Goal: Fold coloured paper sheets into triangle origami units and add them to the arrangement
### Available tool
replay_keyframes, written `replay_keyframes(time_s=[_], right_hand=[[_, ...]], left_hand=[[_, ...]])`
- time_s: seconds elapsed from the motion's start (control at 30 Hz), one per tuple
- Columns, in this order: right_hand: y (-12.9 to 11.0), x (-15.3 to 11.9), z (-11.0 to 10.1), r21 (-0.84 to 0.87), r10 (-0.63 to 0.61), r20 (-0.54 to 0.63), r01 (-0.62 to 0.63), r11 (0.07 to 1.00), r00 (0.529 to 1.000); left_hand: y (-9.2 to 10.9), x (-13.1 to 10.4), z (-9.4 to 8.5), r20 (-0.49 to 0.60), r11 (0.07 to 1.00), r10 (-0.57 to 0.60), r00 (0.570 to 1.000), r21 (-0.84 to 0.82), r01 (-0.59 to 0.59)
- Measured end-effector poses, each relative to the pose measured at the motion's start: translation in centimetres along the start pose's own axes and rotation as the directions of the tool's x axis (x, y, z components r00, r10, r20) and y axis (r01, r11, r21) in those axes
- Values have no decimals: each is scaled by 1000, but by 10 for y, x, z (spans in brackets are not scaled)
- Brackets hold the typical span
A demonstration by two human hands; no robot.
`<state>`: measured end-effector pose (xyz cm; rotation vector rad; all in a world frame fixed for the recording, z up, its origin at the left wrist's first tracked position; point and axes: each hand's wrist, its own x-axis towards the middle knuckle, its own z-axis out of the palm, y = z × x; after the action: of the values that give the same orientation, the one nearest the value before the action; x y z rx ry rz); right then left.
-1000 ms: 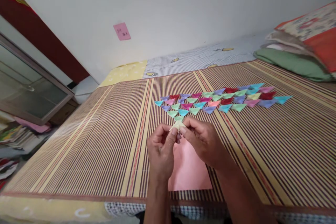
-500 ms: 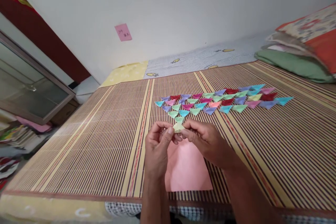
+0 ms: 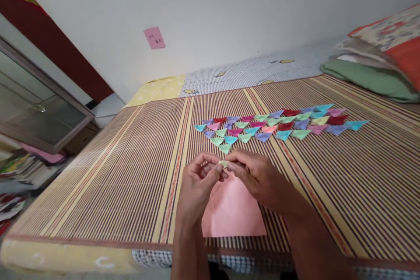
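Note:
My left hand (image 3: 198, 183) and my right hand (image 3: 257, 174) meet above a striped bamboo mat (image 3: 114, 175) and pinch a small pale yellow-green folded paper piece (image 3: 223, 164) between their fingertips. Most of the piece is hidden by the fingers. Under my hands lies a pink paper sheet (image 3: 233, 214) flat on the mat. Beyond my hands, several small folded paper triangles (image 3: 278, 122) in blue, green, purple, pink and red lie in rows across the mat.
A stack of folded bedding and pillows (image 3: 377, 61) sits at the far right. A pink note (image 3: 154, 37) is stuck on the white wall. A glass-fronted cabinet (image 3: 33, 105) and books (image 3: 19, 168) are at the left, beyond the bed's edge.
My hands have dropped slightly and closed around the folded piece, so less of it shows. The view has shifted a little; the triangles and the pink sheet stay in place.

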<state>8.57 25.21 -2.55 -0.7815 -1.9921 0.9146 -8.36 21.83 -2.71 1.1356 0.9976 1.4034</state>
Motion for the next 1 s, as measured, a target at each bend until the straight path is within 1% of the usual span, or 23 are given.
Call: replay_keyframes(time_s=[0.1,0.17,0.23,0.33,0.43,0.5,0.6,0.73,1.0], right_hand=[[-1,0,-1,14,-8,-61,9,1000,998],[-2,1,-2,-6,-44,-128,43,999,991],[-3,2,-2,-25,-92,-170,89,996,981],[-6,3,1,-22,-121,-206,119,993,971],[-8,4,6,-35,-120,-242,115,993,963],[-8,4,9,-59,-114,-254,103,993,960],[-8,5,11,-91,-100,-279,77,993,955],[-9,7,12,-113,-105,-314,72,991,944],[-6,6,11,-180,-174,-352,116,977,920]], left_hand=[[-1,0,-2,-14,1000,-8,1000,-5,8],[-2,0,-2,-41,1000,-2,999,16,3],[-2,0,-2,-73,997,17,997,70,-12],[-2,-1,1,-111,977,92,990,201,-69],[-3,-1,4,-107,935,200,974,319,-157],[-3,-1,6,-92,910,246,965,366,-197],[-4,-1,8,-91,888,277,957,405,-219],[-4,-1,9,-111,890,284,952,400,-219],[-5,-2,13,-151,914,239,959,369,-170]])
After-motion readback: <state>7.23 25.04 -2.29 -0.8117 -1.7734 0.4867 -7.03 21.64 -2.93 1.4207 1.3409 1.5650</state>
